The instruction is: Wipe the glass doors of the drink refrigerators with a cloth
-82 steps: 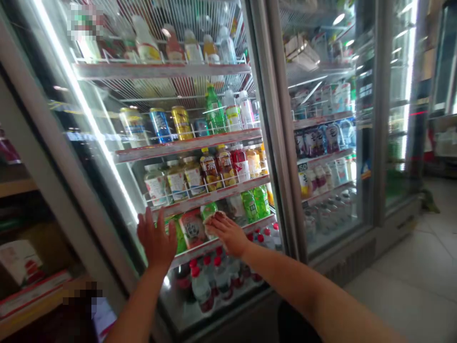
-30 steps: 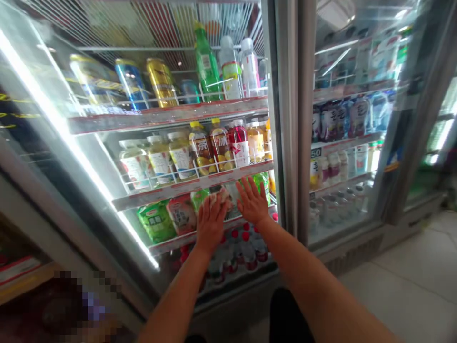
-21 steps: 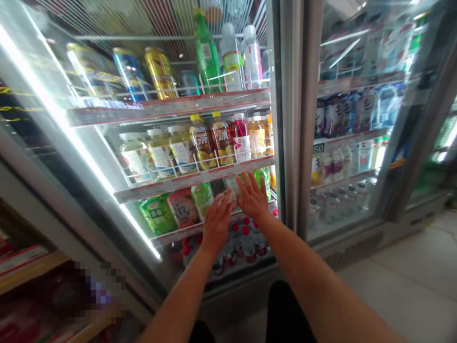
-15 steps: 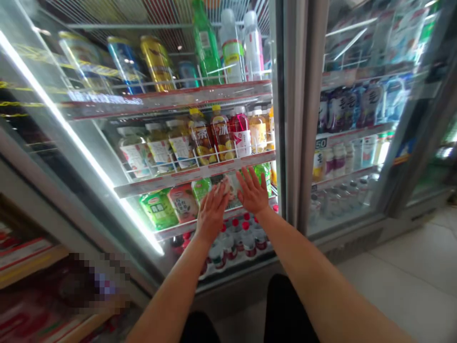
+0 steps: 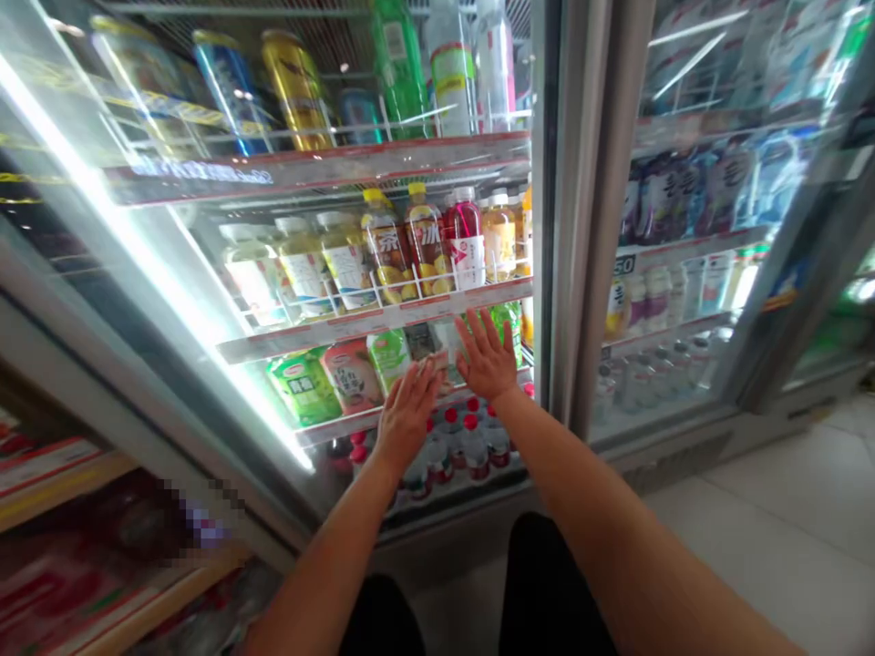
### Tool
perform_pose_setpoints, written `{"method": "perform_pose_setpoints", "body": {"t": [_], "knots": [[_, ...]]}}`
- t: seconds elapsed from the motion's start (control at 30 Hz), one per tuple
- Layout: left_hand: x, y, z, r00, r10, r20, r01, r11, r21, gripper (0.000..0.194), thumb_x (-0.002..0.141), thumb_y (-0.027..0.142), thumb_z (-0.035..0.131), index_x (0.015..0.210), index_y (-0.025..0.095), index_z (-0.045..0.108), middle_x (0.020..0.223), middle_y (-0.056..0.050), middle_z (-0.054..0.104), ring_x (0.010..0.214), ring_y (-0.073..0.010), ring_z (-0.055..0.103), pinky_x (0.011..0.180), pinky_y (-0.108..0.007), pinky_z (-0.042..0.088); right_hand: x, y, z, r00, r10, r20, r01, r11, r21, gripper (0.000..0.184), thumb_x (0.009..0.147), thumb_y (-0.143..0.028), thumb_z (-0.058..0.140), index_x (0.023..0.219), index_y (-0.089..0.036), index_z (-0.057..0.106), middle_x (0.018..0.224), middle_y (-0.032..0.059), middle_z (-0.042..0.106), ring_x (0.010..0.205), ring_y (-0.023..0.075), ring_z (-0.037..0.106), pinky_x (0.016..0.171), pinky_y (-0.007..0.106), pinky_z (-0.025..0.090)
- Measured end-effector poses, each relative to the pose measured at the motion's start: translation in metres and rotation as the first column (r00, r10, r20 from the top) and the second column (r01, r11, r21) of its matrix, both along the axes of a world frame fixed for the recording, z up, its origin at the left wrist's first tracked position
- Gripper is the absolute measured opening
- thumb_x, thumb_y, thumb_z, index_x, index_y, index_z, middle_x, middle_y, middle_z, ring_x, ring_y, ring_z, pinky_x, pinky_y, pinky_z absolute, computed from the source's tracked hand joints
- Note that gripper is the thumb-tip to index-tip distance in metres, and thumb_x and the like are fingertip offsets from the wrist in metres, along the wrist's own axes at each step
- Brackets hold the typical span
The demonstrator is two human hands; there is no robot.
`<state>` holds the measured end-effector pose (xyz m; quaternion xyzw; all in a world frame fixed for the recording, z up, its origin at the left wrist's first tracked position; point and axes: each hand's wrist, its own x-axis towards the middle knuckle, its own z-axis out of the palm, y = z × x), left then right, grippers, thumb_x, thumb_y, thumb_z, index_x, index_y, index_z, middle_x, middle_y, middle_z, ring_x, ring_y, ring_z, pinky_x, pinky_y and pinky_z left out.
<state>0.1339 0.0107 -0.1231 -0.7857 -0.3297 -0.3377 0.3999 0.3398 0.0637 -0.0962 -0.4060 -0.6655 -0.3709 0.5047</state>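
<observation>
I face the glass door of a lit drinks cooler. My left hand lies against the lower glass, fingers together, pressing a small pale cloth under its fingertips. Just to its right, my right hand rests flat on the glass with fingers spread and nothing in it. Behind the glass at hand height are green and pink drink pouches and green bottles. Below them stand several red-capped bottles. Tea and juice bottles fill the shelf above.
Tall cans line an upper shelf. A grey door frame separates this cooler from a second glass-door cooler on the right. Pale tiled floor lies at the lower right. A wooden shelf with packets stands at the left.
The cloth went from my right hand to my left. My left hand moved right along the glass to beside my right hand, which now lies flat. Both hands have shifted slightly on the glass.
</observation>
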Motion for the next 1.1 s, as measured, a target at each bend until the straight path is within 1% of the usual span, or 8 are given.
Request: {"method": "perform_pose_setpoints", "body": {"t": [0.13, 0.2, 0.4, 0.47, 0.67, 0.77, 0.93, 1.1], "knots": [[0.001, 0.01, 0.033, 0.987, 0.041, 0.156, -0.05, 0.997, 0.057, 0.072, 0.096, 0.003, 0.038, 0.163, 0.022, 0.019, 0.165, -0.009, 0.027, 0.157, -0.0251, 0.01, 0.127, -0.05, 0.021, 0.0, 0.001, -0.002, 1.0, 0.004, -0.01, -0.004, 0.999, -0.044, 0.065, 0.102, -0.036, 0.044, 0.163, -0.026, 0.02, 0.162, 0.0075, 0.04, 0.154, 0.0265, 0.029, 0.129, 0.053, 0.005], [0.004, 0.007, 0.025, 0.988, 0.024, 0.15, -0.03, 0.999, 0.037, 0.074, 0.095, 0.002, 0.039, 0.163, 0.021, 0.018, 0.165, -0.009, 0.027, 0.157, -0.0234, 0.01, 0.128, -0.047, 0.019, 0.001, 0.001, -0.003, 1.0, 0.002, -0.011, -0.003, 0.998, -0.061, 0.064, 0.102, -0.036, 0.043, 0.162, -0.027, 0.022, 0.162, 0.0068, 0.039, 0.154, 0.0266, 0.028, 0.129, 0.053, 0.005], [-0.008, -0.016, -0.037, 0.994, -0.064, -0.088, 0.056, 0.994, -0.09, 0.067, 0.093, -0.001, 0.042, 0.156, 0.022, 0.039, 0.151, -0.005, 0.052, 0.154, -0.0156, 0.021, 0.129, -0.037, 0.02, 0.001, 0.001, -0.002, 1.0, -0.024, 0.003, 0.024, 1.0, 0.002, 0.059, 0.103, -0.035, 0.042, 0.159, -0.024, 0.032, 0.159, 0.0068, 0.044, 0.155, 0.0226, 0.024, 0.129, 0.048, 0.001], [-0.019, -0.014, -0.03, 0.998, -0.037, -0.058, 0.032, 0.995, -0.092, 0.064, 0.094, 0.001, 0.042, 0.155, 0.023, 0.041, 0.152, -0.005, 0.051, 0.154, -0.0165, 0.022, 0.128, -0.039, 0.021, 0.0, 0.0, -0.001, 1.0, -0.029, 0.003, 0.029, 0.999, 0.028, 0.058, 0.102, -0.035, 0.042, 0.158, -0.022, 0.035, 0.158, 0.0077, 0.046, 0.155, 0.0226, 0.024, 0.129, 0.048, 0.001], [-0.03, 0.004, 0.026, 0.961, 0.042, 0.274, -0.074, 0.991, 0.108, 0.06, 0.098, 0.005, 0.04, 0.156, 0.018, 0.038, 0.161, -0.011, 0.036, 0.156, -0.0242, 0.017, 0.128, -0.047, 0.021, 0.0, 0.0, 0.0, 1.0, -0.023, 0.002, 0.023, 0.999, 0.045, 0.057, 0.102, -0.035, 0.042, 0.157, -0.02, 0.038, 0.157, 0.0092, 0.048, 0.156, 0.0225, 0.022, 0.129, 0.048, 0.001], [-0.015, -0.002, 0.007, 0.972, 0.054, 0.231, -0.069, 0.996, 0.057, 0.057, 0.098, 0.004, 0.038, 0.154, 0.014, 0.041, 0.162, -0.011, 0.036, 0.156, -0.0246, 0.014, 0.129, -0.046, 0.02, 0.0, 0.0, -0.001, 1.0, -0.025, 0.002, 0.025, 0.999, 0.048, 0.057, 0.102, -0.035, 0.042, 0.157, -0.02, 0.037, 0.157, 0.009, 0.048, 0.156, 0.0221, 0.021, 0.129, 0.048, 0.001], [-0.012, -0.02, -0.039, 0.992, -0.02, -0.124, 0.011, 0.997, -0.073, 0.056, 0.096, 0.001, 0.039, 0.148, 0.019, 0.051, 0.152, -0.005, 0.052, 0.155, -0.0193, 0.019, 0.129, -0.041, 0.02, 0.0, 0.001, -0.002, 1.0, -0.008, -0.003, 0.008, 1.0, 0.008, 0.06, 0.102, -0.036, 0.043, 0.159, -0.022, 0.032, 0.159, 0.0088, 0.044, 0.156, 0.0239, 0.024, 0.128, 0.049, 0.002], [-0.034, -0.011, -0.011, 0.996, 0.065, 0.054, -0.067, 0.997, 0.036, 0.063, 0.095, 0.001, 0.04, 0.154, 0.022, 0.042, 0.155, -0.006, 0.048, 0.155, -0.0212, 0.02, 0.127, -0.044, 0.024, 0.0, 0.004, -0.004, 1.0, 0.016, -0.02, -0.017, 0.999, -0.029, 0.062, 0.101, -0.037, 0.044, 0.16, -0.025, 0.03, 0.161, 0.0077, 0.041, 0.155, 0.0259, 0.025, 0.128, 0.052, 0.005]]}}
